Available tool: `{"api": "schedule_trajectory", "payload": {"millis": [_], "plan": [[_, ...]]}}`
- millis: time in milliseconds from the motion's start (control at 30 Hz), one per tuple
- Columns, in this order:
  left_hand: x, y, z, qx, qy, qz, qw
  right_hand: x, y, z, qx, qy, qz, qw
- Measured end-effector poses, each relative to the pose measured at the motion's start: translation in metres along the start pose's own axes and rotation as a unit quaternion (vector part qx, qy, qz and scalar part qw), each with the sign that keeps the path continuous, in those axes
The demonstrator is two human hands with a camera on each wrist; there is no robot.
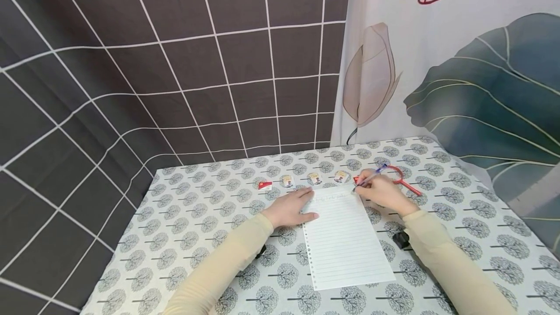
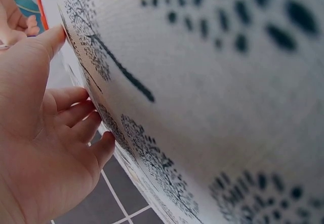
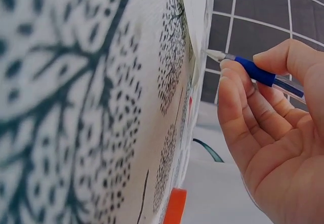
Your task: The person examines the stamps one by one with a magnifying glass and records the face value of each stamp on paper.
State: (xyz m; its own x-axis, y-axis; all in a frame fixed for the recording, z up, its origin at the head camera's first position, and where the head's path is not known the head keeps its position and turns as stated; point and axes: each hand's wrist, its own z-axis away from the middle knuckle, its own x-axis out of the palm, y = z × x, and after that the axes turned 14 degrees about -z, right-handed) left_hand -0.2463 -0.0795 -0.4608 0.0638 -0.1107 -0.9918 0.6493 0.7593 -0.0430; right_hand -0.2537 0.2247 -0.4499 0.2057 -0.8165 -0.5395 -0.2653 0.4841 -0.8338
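A lined sheet of paper (image 1: 345, 242) with punched holes down its left edge lies on the patterned tablecloth. Faint handwriting runs along its top lines. My right hand (image 1: 382, 192) pinches a blue pen (image 1: 373, 175), its tip at the sheet's upper right corner. In the right wrist view the pen's blue grip (image 3: 253, 71) sits between thumb and fingers. My left hand (image 1: 290, 209) rests on the sheet's upper left edge with fingers spread. The left wrist view shows that hand (image 2: 55, 127) with thumb and fingertips against the surface.
Behind the sheet lie a red and white card (image 1: 265, 186) and several small picture cards, one here (image 1: 316, 179). A red-framed magnifying glass (image 1: 409, 187) lies beyond my right hand. Dark tiled-pattern curtain (image 1: 197, 72) hangs behind the table.
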Motion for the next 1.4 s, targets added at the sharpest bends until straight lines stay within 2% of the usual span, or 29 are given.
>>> {"api": "schedule_trajectory", "payload": {"millis": [333, 500, 733, 1000, 1400], "plan": [[0.0013, 0.0004, -0.0010, 0.002, -0.002, -0.001, 1.0000, 0.0039, 0.0044, -0.0070, -0.017, -0.015, -0.008, 0.9997], [0.0004, 0.0005, -0.0005, 0.002, -0.002, -0.005, 1.0000, 0.0049, 0.0036, -0.0086, -0.011, -0.023, -0.014, 0.9996], [0.0002, -0.0001, -0.0006, 0.000, -0.001, -0.001, 1.0000, 0.0054, 0.0009, -0.0066, 0.000, -0.014, -0.011, 0.9998], [0.0006, 0.0001, -0.0015, 0.001, -0.004, -0.003, 1.0000, 0.0071, -0.0013, -0.0068, -0.003, -0.021, -0.025, 0.9995], [0.0003, 0.0015, -0.0014, -0.001, -0.003, -0.008, 1.0000, 0.0056, -0.0016, -0.0085, 0.001, -0.005, 0.000, 1.0000]]}}
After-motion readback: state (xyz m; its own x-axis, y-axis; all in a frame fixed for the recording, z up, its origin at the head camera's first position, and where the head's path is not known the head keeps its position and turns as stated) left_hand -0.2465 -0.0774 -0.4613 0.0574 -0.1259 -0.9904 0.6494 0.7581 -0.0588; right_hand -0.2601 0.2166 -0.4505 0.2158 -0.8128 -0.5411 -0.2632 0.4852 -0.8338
